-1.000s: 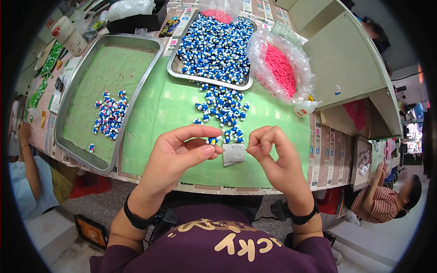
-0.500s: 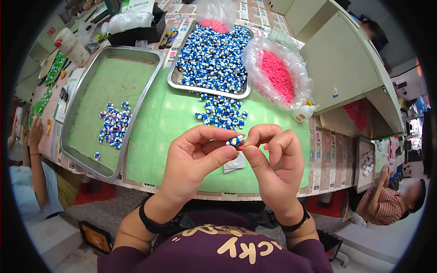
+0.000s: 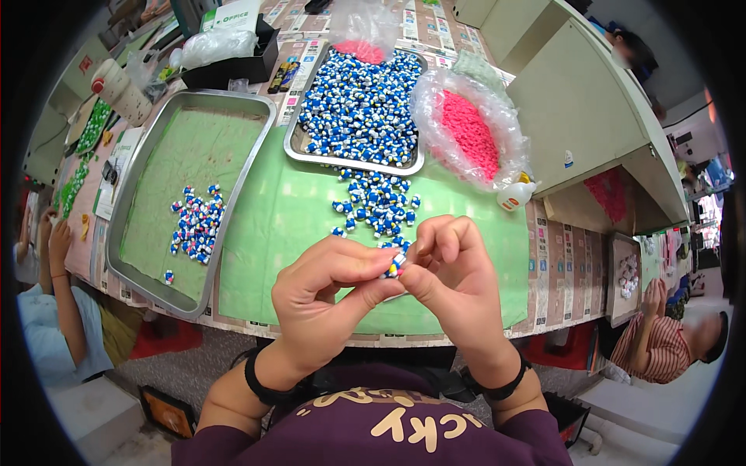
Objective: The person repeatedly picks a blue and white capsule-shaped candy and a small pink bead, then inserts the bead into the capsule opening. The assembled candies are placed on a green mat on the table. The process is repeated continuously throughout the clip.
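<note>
Head view: both hands meet just above the near edge of the green mat [image 3: 287,225], pinching one small blue-and-white piece [image 3: 395,266] between them. The left hand [image 3: 326,299] closes thumb and forefinger on it from the left, while the right hand [image 3: 451,279] curls its fingers over and presses in from the right (the piece is mostly hidden, so how it is being worked cannot be told). Holding it raised and close to the body seems meant to bring it near the eyes and give both thumbs purchase. Wrists are bent inward, forearms rising from the lower edge, a dark band on each wrist. Just beyond the hands lies a loose scatter of like pieces [image 3: 373,203], within easy reach; behind it a steel tray [image 3: 295,147] heaped with them, and a larger tray [image 3: 249,116] to the left holds a small cluster [image 3: 194,225]. A clear bag of pink pieces [image 3: 470,136] sits right of the heaped tray.
</note>
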### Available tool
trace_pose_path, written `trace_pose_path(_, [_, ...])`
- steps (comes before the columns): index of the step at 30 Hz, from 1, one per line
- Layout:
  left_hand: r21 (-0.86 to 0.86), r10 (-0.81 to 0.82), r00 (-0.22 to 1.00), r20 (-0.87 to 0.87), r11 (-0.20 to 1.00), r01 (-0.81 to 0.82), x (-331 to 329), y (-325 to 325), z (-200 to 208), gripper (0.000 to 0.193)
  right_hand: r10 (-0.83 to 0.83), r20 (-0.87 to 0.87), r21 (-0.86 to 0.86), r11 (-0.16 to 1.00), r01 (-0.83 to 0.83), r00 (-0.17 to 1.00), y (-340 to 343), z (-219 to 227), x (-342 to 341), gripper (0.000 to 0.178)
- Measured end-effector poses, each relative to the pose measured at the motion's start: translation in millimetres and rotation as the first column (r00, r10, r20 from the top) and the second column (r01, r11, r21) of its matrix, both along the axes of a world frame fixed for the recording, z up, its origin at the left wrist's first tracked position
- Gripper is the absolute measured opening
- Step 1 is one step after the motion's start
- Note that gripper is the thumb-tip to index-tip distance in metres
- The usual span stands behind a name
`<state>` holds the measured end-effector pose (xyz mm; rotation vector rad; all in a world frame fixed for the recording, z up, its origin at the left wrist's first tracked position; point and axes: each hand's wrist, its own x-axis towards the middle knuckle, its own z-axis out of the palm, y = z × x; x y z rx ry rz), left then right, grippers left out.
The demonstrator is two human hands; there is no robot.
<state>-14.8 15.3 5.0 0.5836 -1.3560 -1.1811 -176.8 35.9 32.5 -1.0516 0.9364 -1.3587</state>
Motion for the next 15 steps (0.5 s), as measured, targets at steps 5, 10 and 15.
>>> trace_pose_path(5, [0.117, -0.018, 1.0, 0.019, 0.993, 0.016, 24.1, -4.3, -0.1, 0.023, 0.128, -0.081, 0.1, 0.988, -0.12, 0.988, -7.0, 3.8, -26.2, 0.037])
trace_pose_path(10, [-0.021, 0.399, 0.899, 0.181, 0.915, -0.402, 105.0, -30.1, -25.6, 0.02, -0.169, -0.624, -0.055, 0.983, 0.173, 0.763, -8.1, -9.3, -93.8, 0.021])
trace_pose_path(15, [-0.058, 0.587, 0.623, 0.518, 0.75, -0.658, 171.1, -39.9, -37.8, 0.014, 0.002, -0.808, 0.048, 0.997, 0.062, 0.589, 2.6, -39.2, -110.0, 0.012])
